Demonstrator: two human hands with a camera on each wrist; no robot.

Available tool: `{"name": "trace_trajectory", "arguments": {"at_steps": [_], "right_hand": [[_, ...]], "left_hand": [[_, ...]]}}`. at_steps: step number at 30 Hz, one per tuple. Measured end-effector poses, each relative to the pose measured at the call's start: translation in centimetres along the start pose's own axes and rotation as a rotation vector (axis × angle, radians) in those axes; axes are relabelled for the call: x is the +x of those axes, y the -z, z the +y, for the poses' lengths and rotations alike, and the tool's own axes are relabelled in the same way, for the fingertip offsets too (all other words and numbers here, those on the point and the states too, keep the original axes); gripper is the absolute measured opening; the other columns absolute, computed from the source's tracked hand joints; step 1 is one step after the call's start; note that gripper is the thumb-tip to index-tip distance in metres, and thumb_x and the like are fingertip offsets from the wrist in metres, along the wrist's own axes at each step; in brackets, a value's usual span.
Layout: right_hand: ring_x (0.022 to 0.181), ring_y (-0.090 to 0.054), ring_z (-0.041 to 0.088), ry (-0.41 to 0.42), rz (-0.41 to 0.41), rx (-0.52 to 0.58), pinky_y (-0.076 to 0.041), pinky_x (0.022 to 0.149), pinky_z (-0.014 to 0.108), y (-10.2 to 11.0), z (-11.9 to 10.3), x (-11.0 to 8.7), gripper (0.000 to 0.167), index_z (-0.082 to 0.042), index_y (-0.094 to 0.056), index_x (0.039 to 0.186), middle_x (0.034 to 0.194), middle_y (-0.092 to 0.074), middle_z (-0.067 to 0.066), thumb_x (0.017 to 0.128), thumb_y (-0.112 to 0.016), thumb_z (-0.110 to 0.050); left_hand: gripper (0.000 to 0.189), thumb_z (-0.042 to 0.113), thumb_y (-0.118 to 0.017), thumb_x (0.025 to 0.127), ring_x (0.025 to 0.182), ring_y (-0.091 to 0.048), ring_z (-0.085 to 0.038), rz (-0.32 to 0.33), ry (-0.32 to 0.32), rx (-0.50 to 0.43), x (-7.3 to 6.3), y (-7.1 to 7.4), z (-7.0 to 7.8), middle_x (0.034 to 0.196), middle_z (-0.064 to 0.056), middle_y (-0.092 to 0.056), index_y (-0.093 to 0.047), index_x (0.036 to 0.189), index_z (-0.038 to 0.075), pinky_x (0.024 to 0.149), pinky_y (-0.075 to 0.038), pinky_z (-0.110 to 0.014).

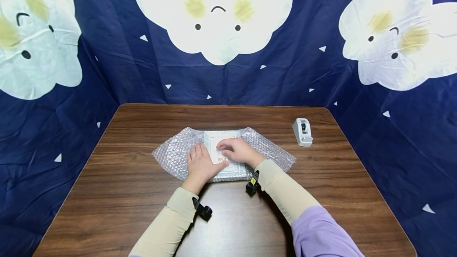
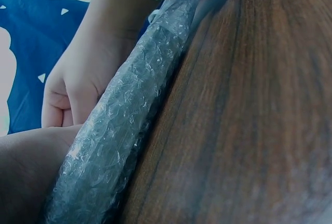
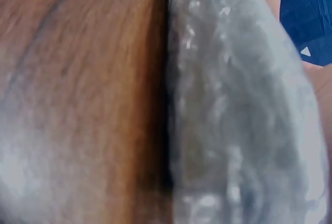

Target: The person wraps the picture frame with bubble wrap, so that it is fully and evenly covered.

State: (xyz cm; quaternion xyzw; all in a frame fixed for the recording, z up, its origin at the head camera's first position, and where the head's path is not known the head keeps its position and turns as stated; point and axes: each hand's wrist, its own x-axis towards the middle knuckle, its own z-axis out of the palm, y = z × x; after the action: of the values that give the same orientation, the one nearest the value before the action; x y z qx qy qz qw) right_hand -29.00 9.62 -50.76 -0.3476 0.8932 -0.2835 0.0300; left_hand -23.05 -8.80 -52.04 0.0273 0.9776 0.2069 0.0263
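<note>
A flat rectangular package in clear bubble wrap [image 1: 228, 175] lies on the table, its loose ends spread out to both sides. Through its middle shows a pale, framed picture-like panel [image 1: 212, 140] with a white centre. My left hand [image 1: 202, 164] rests on the wrap at the left of the panel, fingers extended and thumb out along the front. Over the panel's right half, my right hand [image 1: 240, 152] has bent fingers, thumb and forefinger apart at its surface; I cannot tell whether they pinch anything. The left wrist view shows the right hand's folded fingers [image 2: 78, 94] behind the package's thick wrapped edge [image 2: 124, 105].
A white tape dispenser [image 1: 302, 132] stands at the back right of the brown wooden table [image 1: 135, 185]. Dark blue cloth [image 1: 225, 82] with cloud prints encloses the table's back and sides. Each wrist wears a small black camera [image 1: 203, 210].
</note>
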Motion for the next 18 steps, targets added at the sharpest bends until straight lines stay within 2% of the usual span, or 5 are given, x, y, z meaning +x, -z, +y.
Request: {"name": "trace_trajectory", "arguments": {"at_steps": [4, 8, 18], "right_hand": [[0.101, -0.070, 0.013, 0.016, 0.042, 0.001, -0.052, 0.095, 0.032, -0.13, 0.02, -0.12, 0.017, -0.015, -0.073, 0.113, 0.104, -0.076, -0.002, 0.098, -0.065, -0.012], [0.098, -0.070, 0.012, 0.021, 0.089, -0.018, -0.053, 0.093, 0.031, -0.44, -0.08, -0.05, 0.012, -0.016, -0.074, 0.108, 0.102, -0.076, -0.003, 0.099, -0.066, -0.016], [0.101, -0.067, 0.011, -0.012, 0.082, -0.043, -0.051, 0.096, 0.033, -0.95, -0.16, 0.22, 0.012, -0.019, -0.071, 0.108, 0.103, -0.074, -0.005, 0.095, -0.072, -0.018]], "left_hand": [[0.132, 0.080, -0.064, 0.075, 0.150, -0.014, -0.047, 0.008, -0.003, -0.003, -0.05, 0.08, 0.04, 0.160, -0.034, -0.019, -0.016, 0.155, -0.013, 0.119, -0.013, -0.062], [0.133, 0.081, -0.063, 0.075, 0.151, -0.013, -0.047, -0.002, -0.001, 0.002, 0.02, -0.01, -0.01, 0.161, -0.033, -0.018, -0.015, 0.156, -0.012, 0.120, -0.012, -0.062], [0.132, 0.081, -0.063, 0.075, 0.151, -0.012, -0.047, -0.006, 0.007, -0.006, -0.04, 0.21, 0.12, 0.161, -0.034, -0.017, -0.014, 0.156, -0.013, 0.120, -0.011, -0.062]]}}
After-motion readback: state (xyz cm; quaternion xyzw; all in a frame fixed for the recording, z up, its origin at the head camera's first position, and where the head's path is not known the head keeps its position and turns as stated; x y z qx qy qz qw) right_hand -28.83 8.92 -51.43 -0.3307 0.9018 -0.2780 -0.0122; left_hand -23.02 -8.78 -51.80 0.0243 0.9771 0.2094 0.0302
